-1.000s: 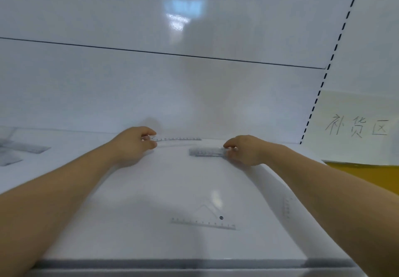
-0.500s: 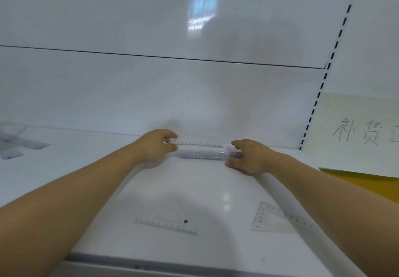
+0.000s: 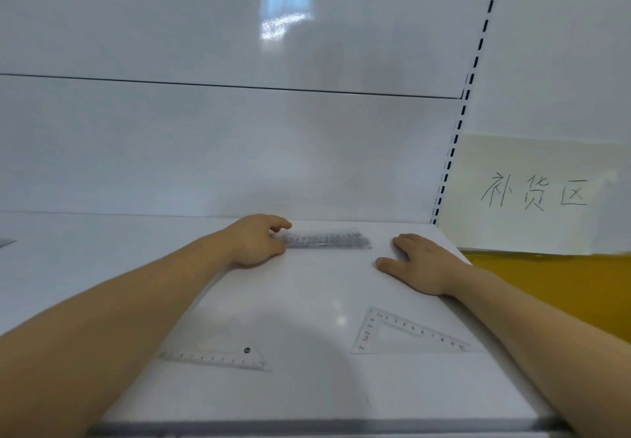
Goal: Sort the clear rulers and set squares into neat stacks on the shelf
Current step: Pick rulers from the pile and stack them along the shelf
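A small stack of clear rulers (image 3: 329, 240) lies along the back of the white shelf (image 3: 307, 393). My left hand (image 3: 256, 241) holds the stack's left end, fingers curled round it. My right hand (image 3: 418, 265) rests flat on the shelf to the right of the stack, apart from it, holding nothing. Two clear set squares lie nearer me: one (image 3: 218, 357) at front left with a dark dot, another set square (image 3: 406, 333) at front right with printed numbers.
The white back panel rises right behind the rulers. A slotted upright (image 3: 454, 150) bounds the shelf at the right, with a handwritten paper sign (image 3: 536, 193) and a yellow surface (image 3: 560, 287) beyond it. A further clear piece (image 3: 5, 242) lies at the far left.
The two rulers came together into one stack. My right hand let go of its ruler and moved right, now flat on the shelf. The view shifted, showing the right set square fully.
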### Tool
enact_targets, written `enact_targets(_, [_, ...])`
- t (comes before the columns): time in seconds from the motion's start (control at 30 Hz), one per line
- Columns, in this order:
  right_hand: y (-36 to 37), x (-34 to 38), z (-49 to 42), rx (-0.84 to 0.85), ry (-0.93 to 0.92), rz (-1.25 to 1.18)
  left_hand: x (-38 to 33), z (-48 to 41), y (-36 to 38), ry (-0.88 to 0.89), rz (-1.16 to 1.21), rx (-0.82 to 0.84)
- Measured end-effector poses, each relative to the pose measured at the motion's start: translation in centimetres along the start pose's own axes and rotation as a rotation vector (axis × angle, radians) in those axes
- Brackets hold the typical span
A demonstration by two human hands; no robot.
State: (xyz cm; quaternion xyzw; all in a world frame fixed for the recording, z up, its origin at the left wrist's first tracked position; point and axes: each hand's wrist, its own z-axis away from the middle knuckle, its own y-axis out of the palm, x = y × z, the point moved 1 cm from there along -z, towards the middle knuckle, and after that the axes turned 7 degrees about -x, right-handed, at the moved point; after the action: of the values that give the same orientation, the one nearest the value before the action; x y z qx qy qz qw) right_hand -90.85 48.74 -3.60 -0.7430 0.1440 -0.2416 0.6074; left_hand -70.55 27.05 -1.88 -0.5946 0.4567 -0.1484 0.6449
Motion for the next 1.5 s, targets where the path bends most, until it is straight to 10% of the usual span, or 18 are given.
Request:
enact_targets(0.6, [-3.1,5.0,-3.0,0.037,-0.095,-0.026,0.4,2.9,-1.9,-0.056,0.001,-0.028])
enact_targets(1.5, [6.9,62.2,-4.4,0.136,-0.666,-0.077,39.5,34.3,-25.2,-0.636,-0.222,-0.24])
